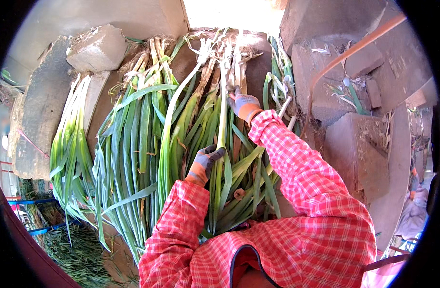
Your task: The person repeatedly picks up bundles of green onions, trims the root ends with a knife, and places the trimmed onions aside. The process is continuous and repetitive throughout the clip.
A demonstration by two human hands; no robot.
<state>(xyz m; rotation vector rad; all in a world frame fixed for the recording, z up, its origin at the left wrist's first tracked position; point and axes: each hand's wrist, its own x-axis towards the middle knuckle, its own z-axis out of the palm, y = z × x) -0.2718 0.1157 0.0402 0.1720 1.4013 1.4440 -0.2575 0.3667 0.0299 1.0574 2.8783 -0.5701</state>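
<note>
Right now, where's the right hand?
In the head view the gloved right hand sits just right of centre, upper half, gripping the pale stalk ends of the green onions; the left hand holds the leaves lower down.

Pretty bright daylight here, coming from the top where the pale ground patch is totally blown out to white. The long green leek-like stalks are evenly lit with soft shadows tucked between them, and the red-and-white checked sleeves look a bit oversaturated. Grey stone blocks catch sun on their upper faces. Heavy fisheye bending: straight edges curve near the rim, and a black vignette rings everything. The edges go smeary, especially lower left and far right. The centre is reasonably sharp.
</note>
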